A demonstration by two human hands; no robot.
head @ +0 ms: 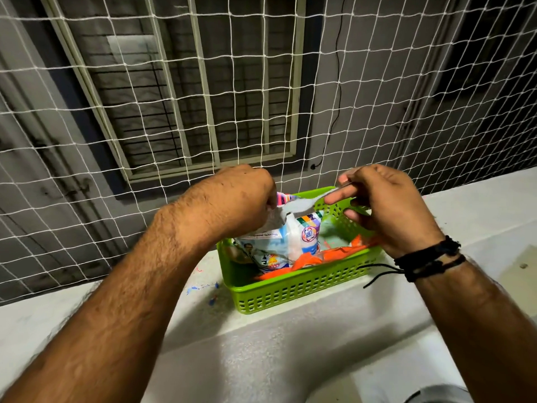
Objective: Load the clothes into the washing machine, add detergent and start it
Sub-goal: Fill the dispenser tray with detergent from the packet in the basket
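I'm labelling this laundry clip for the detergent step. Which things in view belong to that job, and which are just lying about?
Belongs to the job:
- detergent packet, gripped at its top by the left hand
- spoon heaped with white powder, held by the right hand

Just lying about:
- green basket holding the packet
- orange wrapper in the basket
- white netting

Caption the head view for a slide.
Left hand grips white detergent packet in green plastic basket; right hand lifts heaped metal spoon.

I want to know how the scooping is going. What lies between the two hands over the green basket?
In the head view, a spoon heaped with white powder spans from the right hand to the detergent packet, whose top the left hand grips.
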